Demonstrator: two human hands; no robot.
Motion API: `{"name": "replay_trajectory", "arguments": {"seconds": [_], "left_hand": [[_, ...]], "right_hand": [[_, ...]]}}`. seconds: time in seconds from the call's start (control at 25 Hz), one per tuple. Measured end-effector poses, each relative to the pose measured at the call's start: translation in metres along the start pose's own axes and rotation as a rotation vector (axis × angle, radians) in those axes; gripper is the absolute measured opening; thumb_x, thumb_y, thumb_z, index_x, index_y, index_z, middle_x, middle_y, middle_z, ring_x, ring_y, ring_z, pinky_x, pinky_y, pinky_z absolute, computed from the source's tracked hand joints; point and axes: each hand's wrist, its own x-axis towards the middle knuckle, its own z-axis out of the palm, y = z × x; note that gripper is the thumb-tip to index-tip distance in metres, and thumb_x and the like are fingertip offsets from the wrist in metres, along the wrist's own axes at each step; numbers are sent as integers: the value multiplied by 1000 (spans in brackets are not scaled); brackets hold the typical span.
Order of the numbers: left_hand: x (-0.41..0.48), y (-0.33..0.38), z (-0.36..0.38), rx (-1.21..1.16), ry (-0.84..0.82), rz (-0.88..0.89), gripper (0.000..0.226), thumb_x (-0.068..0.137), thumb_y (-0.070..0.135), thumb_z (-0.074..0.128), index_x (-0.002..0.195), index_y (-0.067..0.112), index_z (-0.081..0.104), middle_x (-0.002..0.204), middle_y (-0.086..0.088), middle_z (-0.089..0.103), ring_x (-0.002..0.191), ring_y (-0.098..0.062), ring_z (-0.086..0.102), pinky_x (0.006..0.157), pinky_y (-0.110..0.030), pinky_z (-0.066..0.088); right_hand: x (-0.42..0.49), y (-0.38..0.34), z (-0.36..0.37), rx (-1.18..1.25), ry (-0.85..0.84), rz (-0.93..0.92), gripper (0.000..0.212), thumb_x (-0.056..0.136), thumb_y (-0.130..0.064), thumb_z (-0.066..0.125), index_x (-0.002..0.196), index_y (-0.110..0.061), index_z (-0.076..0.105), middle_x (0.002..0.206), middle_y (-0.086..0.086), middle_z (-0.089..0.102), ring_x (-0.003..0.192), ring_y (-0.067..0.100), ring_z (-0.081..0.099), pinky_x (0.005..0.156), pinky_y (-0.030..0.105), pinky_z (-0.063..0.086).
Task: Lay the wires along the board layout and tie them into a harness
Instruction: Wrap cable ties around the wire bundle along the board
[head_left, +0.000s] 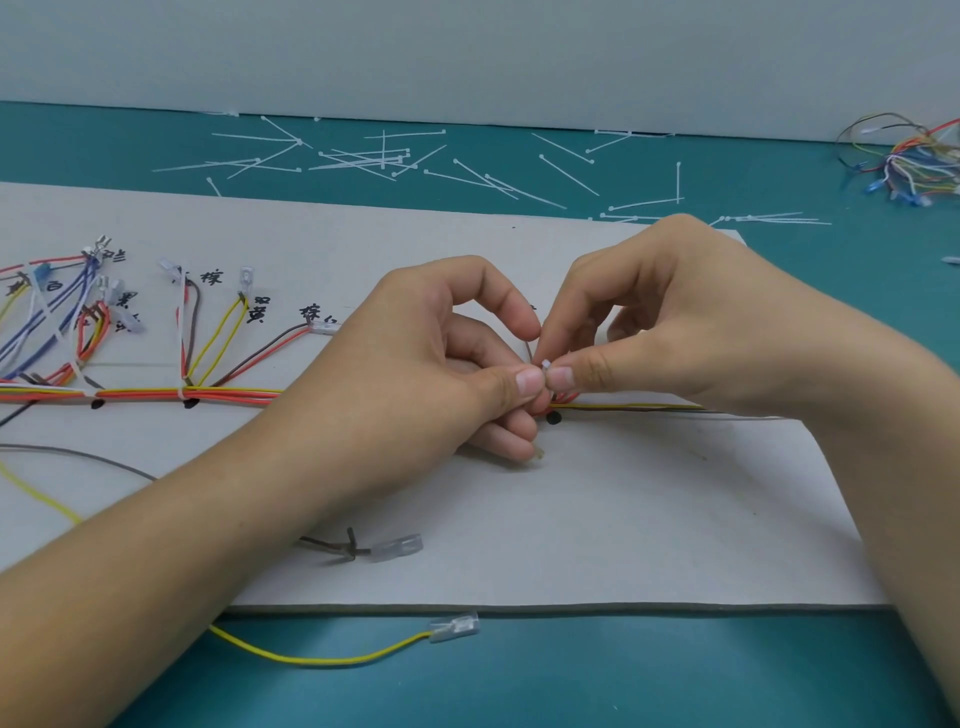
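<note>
Both thumbs and forefingers, left hand (447, 358) and right hand (670, 317), pinch a tie (546, 365) round limp, light wires (208, 396); grip near the head.

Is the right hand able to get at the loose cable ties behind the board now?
Probably yes, once it lets go: the right hand pinches a small white piece at the wire bundle, and the cable ties lie uncovered just beyond the board.

On the board (623, 519): wire bundle (182, 395) across its middle. Behind the board: scattered cable ties (358, 161). Beyond its right rear corner: wire tangle (914, 166). Before its front edge: single wire (322, 661).
</note>
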Motion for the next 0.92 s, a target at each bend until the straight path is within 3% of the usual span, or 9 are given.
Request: {"name": "replay_trajectory", "arguments": {"seconds": [0.24,0.48,0.72,0.92], "left_hand": [[-1,-1,-1,7,-10,19,23,91,-7,71,98,12,61,68,-13,71,61,-25,73,62,-38,64],[-3,-1,-2,30,-15,38,29,93,-12,65,100,15,61,71,-14,72,66,-27,76,66,-38,65],[-5,3,-1,38,-8,15,34,89,-17,66,97,16,62,73,-17,74,66,-29,77,65,-39,65],[-6,4,1,16,45,10,30,87,-15,70,96,12,60,72,-19,74,65,-33,77,62,-39,65]], "right_hand": [[-2,-5,-1,-5,-46,-26,5,80,-24,80,83,-27,81,82,2,78,78,21,70,69,43,57],[-1,-5,1,0,-8,-33,3,77,-24,82,79,-27,81,80,2,77,75,18,70,65,29,54],[-4,-10,1,-55,-19,-23,2,78,-30,81,79,-29,80,81,-2,77,75,18,70,67,41,57],[-3,-13,5,-135,27,-36,3,76,-33,79,77,-31,78,79,-7,75,75,15,69,65,39,56]]}}
